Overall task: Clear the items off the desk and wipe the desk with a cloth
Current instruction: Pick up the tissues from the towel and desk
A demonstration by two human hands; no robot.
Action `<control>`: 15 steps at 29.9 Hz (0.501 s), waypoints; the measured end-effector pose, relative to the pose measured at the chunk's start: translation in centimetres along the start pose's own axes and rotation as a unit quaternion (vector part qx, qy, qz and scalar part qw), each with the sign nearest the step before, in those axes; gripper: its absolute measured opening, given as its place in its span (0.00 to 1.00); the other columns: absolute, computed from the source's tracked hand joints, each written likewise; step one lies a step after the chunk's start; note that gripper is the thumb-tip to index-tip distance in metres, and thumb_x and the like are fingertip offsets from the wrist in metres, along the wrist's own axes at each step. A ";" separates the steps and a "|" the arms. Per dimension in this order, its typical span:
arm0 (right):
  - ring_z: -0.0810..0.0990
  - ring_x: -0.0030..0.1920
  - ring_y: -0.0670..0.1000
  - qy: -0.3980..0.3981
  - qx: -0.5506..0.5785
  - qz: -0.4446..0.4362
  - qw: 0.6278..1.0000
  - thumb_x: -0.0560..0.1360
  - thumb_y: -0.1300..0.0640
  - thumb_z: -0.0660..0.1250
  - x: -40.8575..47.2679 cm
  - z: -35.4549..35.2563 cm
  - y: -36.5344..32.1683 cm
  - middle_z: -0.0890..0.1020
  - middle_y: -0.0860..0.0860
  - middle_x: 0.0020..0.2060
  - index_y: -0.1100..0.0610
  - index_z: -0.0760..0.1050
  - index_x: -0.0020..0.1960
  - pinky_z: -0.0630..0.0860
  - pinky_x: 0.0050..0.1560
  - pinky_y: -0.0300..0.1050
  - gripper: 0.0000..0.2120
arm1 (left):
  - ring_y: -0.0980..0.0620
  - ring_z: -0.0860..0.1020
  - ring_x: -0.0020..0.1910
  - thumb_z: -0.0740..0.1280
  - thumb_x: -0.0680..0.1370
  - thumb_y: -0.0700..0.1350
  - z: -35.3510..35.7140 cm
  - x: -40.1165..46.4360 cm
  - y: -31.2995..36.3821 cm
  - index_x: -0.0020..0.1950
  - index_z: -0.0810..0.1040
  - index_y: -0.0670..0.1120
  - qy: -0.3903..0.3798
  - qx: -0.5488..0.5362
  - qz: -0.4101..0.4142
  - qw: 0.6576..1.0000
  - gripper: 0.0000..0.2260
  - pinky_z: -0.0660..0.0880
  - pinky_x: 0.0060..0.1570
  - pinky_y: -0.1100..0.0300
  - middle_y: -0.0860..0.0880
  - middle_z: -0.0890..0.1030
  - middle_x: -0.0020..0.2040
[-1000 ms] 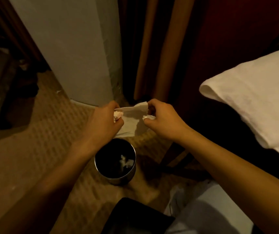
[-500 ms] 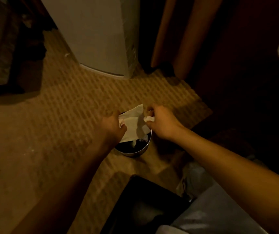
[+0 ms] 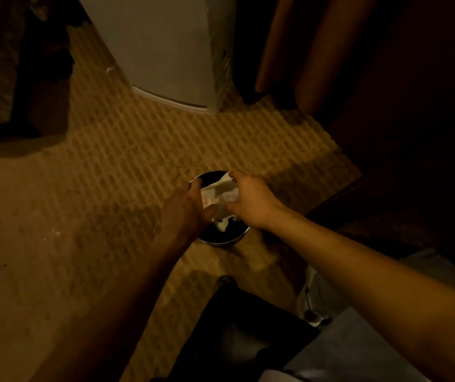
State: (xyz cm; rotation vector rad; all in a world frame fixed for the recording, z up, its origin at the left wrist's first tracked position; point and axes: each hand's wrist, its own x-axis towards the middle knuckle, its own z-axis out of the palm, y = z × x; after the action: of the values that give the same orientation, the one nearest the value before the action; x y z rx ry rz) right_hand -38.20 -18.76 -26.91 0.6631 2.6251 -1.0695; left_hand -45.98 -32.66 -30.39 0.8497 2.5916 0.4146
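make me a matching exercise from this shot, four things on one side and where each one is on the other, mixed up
Things
1. tissue
2. waste bin
3. white appliance
4. curtain

Places
a. hangs at the upper right, reaching down to the carpet
b. stands on the carpet at the top centre
c. held between the left hand and the right hand
d. on the carpet directly under both hands

Pairs: 1-c, 2-d, 3-b, 4-a
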 end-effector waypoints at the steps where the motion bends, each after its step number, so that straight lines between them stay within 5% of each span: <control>1: 0.73 0.65 0.57 -0.005 -0.006 -0.001 1.000 0.73 0.57 0.72 -0.1 0.0 0.0 0.73 0.58 0.66 0.62 0.66 0.70 0.71 0.60 0.46 0.29 | 0.41 0.74 0.59 0.68 0.73 0.54 0.1 0.1 0.0 0.69 0.66 0.44 -0.002 0.017 0.001 1.000 0.28 0.73 0.51 0.48 0.42 0.75 0.63; 10: 0.74 0.59 0.57 -0.016 -0.052 -0.013 0.998 0.68 0.57 0.74 -1.8 -2.3 0.6 0.75 0.58 0.58 0.61 0.70 0.60 0.72 0.52 0.45 0.24 | 0.38 0.69 0.65 0.69 0.73 0.57 -0.9 -0.8 1.5 0.75 0.60 0.44 0.012 0.037 0.024 0.999 0.36 0.71 0.58 0.43 0.40 0.69 0.70; 15: 0.68 0.65 0.56 0.026 -0.080 -0.036 0.996 0.69 0.54 0.74 -3.7 -6.5 -0.7 0.71 0.56 0.62 0.61 0.67 0.66 0.70 0.62 0.49 0.30 | 0.41 0.65 0.69 0.67 0.74 0.58 -4.4 -1.4 4.9 0.76 0.57 0.47 0.028 0.012 0.051 0.998 0.35 0.66 0.63 0.47 0.43 0.63 0.74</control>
State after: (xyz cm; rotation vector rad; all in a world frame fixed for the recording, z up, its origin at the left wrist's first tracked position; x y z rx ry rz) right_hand -35.62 -15.80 -20.55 0.5732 2.7624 -0.8605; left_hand -44.36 -30.42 -24.25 0.9961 2.6159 0.4422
